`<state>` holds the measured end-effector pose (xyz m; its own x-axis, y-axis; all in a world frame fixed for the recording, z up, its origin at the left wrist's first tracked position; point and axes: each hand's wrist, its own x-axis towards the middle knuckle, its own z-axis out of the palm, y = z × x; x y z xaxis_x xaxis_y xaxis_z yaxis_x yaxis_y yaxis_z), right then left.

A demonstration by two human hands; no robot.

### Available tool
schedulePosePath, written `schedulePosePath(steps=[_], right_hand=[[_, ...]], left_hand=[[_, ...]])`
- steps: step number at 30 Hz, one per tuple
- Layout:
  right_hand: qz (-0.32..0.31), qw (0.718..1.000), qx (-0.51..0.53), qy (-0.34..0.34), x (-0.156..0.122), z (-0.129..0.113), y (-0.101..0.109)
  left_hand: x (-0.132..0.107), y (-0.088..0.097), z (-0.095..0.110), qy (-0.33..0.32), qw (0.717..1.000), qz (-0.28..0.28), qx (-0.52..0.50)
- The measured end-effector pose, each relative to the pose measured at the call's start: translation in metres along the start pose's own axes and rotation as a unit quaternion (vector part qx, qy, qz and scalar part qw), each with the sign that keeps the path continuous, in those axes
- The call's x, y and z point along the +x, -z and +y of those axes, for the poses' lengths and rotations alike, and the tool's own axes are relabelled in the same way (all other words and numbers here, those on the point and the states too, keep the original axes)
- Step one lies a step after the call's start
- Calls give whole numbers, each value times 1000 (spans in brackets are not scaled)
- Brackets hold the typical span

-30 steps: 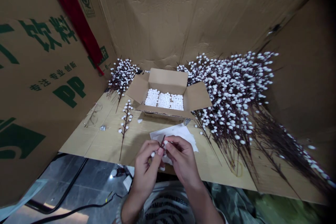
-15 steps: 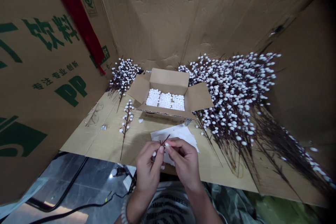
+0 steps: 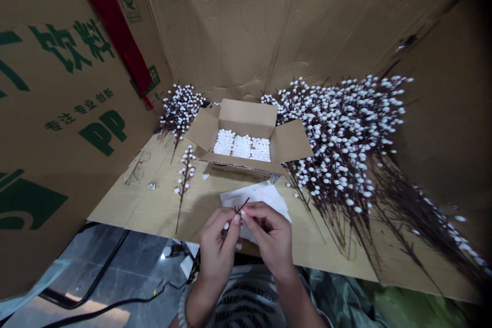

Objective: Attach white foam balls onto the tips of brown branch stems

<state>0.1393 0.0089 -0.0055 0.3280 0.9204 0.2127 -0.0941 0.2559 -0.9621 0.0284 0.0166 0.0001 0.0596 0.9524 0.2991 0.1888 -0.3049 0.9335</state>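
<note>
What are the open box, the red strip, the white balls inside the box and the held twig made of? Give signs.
Open box: matt cardboard, by its plain brown surface and rough front edge. Red strip: probably satiny fabric, from its sheen. White balls: perhaps foam or plastic, smooth-looking but too small to tell. Held twig: perhaps plastic or wrapped wire; thin, dull brown, partly hidden.

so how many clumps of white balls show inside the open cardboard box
3: inside the open brown cardboard box sit the left clump of small round white balls, middle clump and right clump. More may be hidden underneath.
</note>
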Motion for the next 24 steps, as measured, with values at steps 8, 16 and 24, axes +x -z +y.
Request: schedulePosePath(steps=[8,16,24], right_hand=[[-14,999,14,-26,-2,1,2],[76,950,237,-187,5,11,11],[109,885,346,-293,14,19,19]], left_hand=[[-1,0,0,19,1000,-10,-11],[0,0,-3,78,995,-9,-64],[-1,1,-6,133,981,-30,-139]])
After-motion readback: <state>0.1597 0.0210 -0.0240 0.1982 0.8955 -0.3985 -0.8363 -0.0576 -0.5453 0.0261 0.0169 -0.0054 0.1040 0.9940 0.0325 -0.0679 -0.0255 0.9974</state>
